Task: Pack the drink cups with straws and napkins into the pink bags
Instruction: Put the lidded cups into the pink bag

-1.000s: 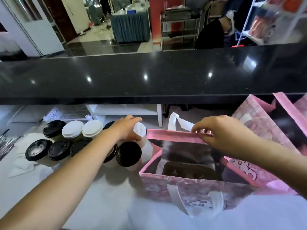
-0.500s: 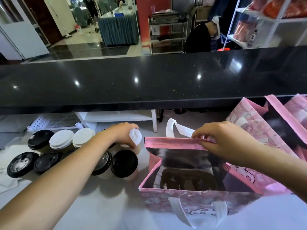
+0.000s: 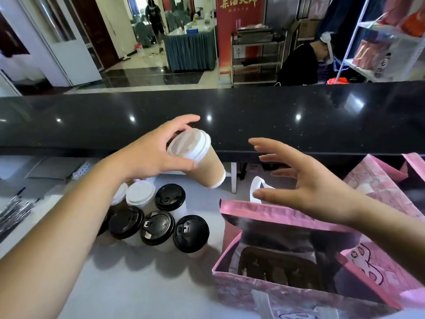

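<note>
Cup tilted in mid-air, held by the lid end
Seen: left hand (image 3: 149, 157) grasps white-lidded cup (image 3: 204, 168) round its top, base swung toward right hand (image 3: 308, 187), which is spread, empty, above far rim of pink bag (image 3: 264, 210). Risks: lid pops, cup drops on other cups (image 3: 157, 226) below left hand; bag mouth unheld, may sag shut

Grey counter (image 3: 138, 284) carries lidded cups (image 3: 157, 227), pink bag (image 3: 253, 288), straws (image 3: 13, 211)

Left hand (image 3: 151, 155) grips tilted white-lidded cup (image 3: 197, 157) in air; right hand (image 3: 308, 183) spread above open pink bag (image 3: 282, 212).
</note>
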The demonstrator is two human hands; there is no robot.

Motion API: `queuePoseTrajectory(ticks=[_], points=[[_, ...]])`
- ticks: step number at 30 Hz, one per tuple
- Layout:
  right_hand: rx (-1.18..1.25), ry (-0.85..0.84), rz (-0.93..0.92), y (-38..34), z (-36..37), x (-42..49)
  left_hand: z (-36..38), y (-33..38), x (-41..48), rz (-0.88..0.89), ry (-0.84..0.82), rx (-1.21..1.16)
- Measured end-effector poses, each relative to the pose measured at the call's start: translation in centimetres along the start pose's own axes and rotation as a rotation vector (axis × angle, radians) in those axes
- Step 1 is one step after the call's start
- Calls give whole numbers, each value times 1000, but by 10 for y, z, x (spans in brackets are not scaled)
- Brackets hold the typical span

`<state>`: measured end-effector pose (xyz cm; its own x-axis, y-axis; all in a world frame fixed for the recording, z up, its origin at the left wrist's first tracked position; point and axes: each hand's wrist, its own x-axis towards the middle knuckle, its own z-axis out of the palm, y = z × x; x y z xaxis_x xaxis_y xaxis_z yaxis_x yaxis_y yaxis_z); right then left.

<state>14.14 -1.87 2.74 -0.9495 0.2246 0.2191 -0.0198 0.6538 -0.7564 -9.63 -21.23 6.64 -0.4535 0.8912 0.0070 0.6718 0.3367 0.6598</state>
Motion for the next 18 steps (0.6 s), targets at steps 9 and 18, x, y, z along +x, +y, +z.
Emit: queuePoseTrajectory(ticks=[9, 18], points=[[332, 28, -124, -31, 28, 27, 12, 45, -28, 195, -30, -348], [563, 324, -6, -20, 12, -2, 74, 29, -25, 235, 7, -527]])
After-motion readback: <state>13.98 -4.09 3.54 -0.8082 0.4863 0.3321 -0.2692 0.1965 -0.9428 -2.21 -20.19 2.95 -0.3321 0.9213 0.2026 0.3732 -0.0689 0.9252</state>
